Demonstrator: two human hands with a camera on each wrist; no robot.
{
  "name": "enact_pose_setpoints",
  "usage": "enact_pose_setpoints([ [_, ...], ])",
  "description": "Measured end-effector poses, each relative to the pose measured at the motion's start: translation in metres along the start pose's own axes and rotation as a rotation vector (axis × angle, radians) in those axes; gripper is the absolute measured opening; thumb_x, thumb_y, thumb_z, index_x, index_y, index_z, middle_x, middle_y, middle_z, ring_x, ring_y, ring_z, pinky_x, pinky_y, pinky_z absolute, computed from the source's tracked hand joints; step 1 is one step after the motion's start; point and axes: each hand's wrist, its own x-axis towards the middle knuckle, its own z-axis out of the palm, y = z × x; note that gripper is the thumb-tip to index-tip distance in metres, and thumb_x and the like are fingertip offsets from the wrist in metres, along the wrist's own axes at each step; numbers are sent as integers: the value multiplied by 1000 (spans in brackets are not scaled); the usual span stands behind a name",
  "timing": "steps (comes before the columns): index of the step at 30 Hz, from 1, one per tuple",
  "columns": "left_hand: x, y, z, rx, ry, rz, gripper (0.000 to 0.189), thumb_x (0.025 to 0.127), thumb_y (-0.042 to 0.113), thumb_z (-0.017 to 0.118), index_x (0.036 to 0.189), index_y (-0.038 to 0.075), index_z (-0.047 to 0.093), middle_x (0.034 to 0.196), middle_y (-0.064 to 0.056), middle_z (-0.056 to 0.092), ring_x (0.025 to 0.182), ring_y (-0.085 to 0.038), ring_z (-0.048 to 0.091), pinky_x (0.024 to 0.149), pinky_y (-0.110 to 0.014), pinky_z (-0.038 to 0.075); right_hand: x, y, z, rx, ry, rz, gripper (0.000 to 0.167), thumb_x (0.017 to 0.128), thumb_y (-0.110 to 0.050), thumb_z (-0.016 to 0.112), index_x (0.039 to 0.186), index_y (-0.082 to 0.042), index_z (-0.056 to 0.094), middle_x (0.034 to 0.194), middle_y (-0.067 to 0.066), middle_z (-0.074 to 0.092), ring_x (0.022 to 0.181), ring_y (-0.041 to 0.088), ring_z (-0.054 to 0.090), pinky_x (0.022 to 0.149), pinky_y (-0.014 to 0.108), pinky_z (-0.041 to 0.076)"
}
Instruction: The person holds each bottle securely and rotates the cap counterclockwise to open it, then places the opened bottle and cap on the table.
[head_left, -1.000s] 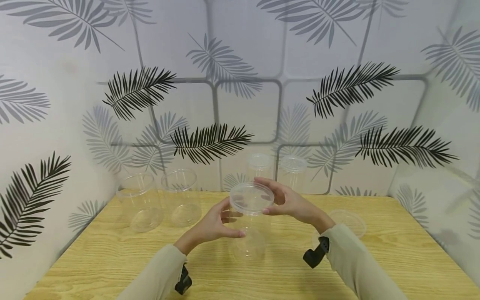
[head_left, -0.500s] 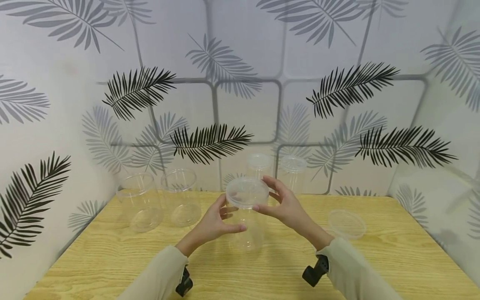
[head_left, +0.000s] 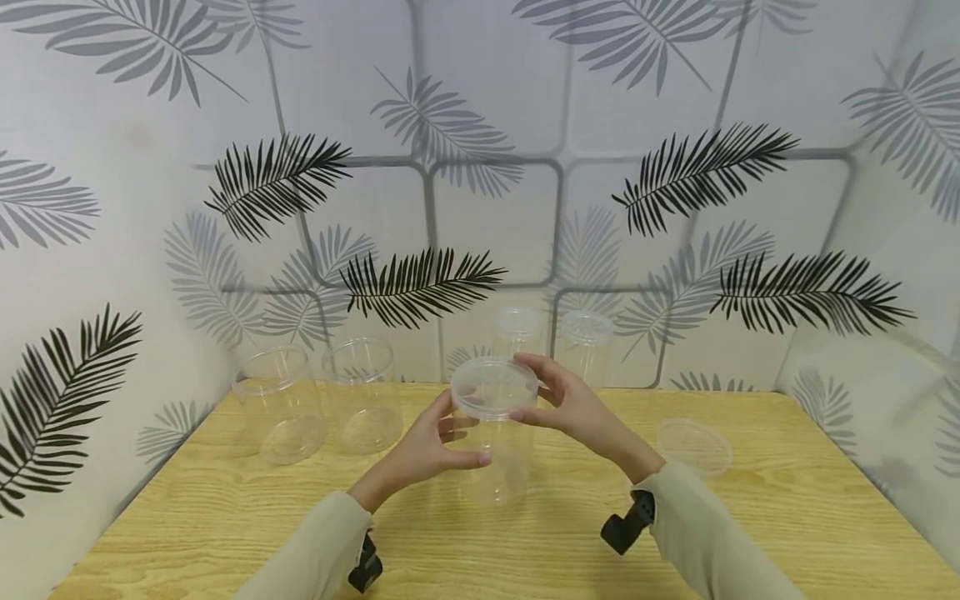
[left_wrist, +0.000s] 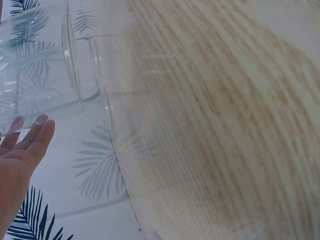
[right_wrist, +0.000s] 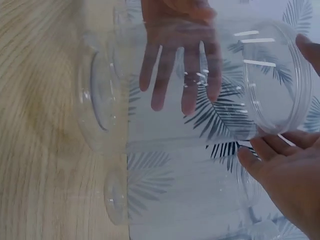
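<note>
A clear round plastic jar point(head_left: 491, 479) stands upright on the table in front of me. My left hand point(head_left: 422, 448) holds its side, thumb in front; in the right wrist view the left hand's fingers point(right_wrist: 189, 80) show through the clear wall. A clear round lid point(head_left: 495, 385) sits across the jar's mouth. At its right edge my right hand point(head_left: 577, 410) grips the lid's rim, thumb at the front and fingers behind. The right hand point(right_wrist: 290, 165) also shows beside the rim in the right wrist view. Whether the lid is fully seated I cannot tell.
Two clear jars without lids, one point(head_left: 281, 408) beside the other point(head_left: 363, 392), stand at the left. Behind my right hand are two lidded jars, one point(head_left: 519, 329) left of the other point(head_left: 587, 337). A loose clear lid point(head_left: 693, 447) lies on the wooden table point(head_left: 600, 500) at right.
The lid has shifted slightly left and now lines up over the jar's mouth. My right hand moved left with it, then regripped the rim. The left hand stays on the jar.
</note>
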Motion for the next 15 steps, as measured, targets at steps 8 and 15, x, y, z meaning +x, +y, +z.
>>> enact_pose_setpoints([
  [8, 2, -8, -1, -7, -20, -10, 88, 71, 16, 79, 141, 20, 26, 141, -11, 37, 121, -34, 49, 101, -51, 38, 8, 3, -14, 210, -195, 9, 79, 82, -17, 68, 144, -8, 20, 145, 16, 29, 123, 20, 42, 90, 26, 48],
  [15, 2, -10, -1, 3, -14, -9, 87, 71, 17, 79, 141, 20, 26, 141, -10, 37, 121, -37, 47, 101, -51, 38, 4, 0, -11, 197, -170, 6, 79, 84, -17, 66, 145, -10, 18, 149, 13, 22, 129, 32, 35, 93, 31, 47],
])
